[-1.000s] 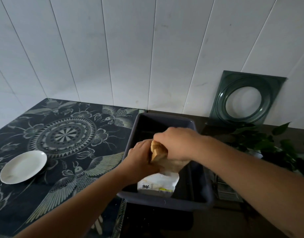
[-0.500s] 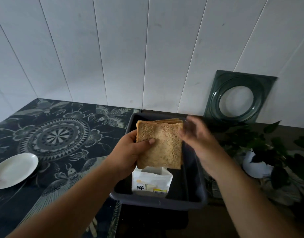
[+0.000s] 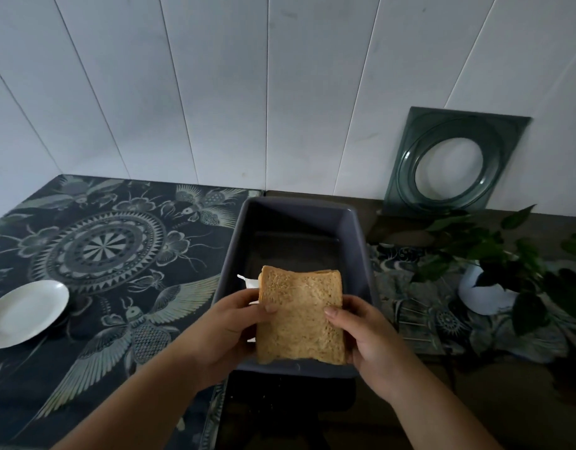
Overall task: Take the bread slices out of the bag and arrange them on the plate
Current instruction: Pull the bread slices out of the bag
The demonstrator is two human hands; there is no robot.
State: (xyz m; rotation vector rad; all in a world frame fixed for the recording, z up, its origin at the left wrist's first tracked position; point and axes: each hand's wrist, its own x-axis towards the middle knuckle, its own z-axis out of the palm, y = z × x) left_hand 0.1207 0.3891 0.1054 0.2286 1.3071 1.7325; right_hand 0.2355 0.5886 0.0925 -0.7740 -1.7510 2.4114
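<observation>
A stack of brown bread slices (image 3: 299, 316) is held flat above the near end of a dark grey bin (image 3: 358, 241). My left hand (image 3: 228, 329) grips the stack's left edge with the thumb on top. My right hand (image 3: 361, 332) grips the right edge the same way. The white bread bag (image 3: 247, 282) lies in the bin beneath the bread, and only a small corner of it shows. An empty white plate (image 3: 23, 313) rests on the patterned tablecloth at the far left, well apart from both hands.
The dark tablecloth (image 3: 117, 254) with a mandala and bird print covers the table left of the bin. A potted plant (image 3: 494, 280) in a white pot stands to the right. A green glass square dish (image 3: 452, 164) leans against the white panelled wall.
The bread came out of the bag, rose in my left hand, then came down and towards me. My right hand, off the bread half a second ago, now grips its right edge.
</observation>
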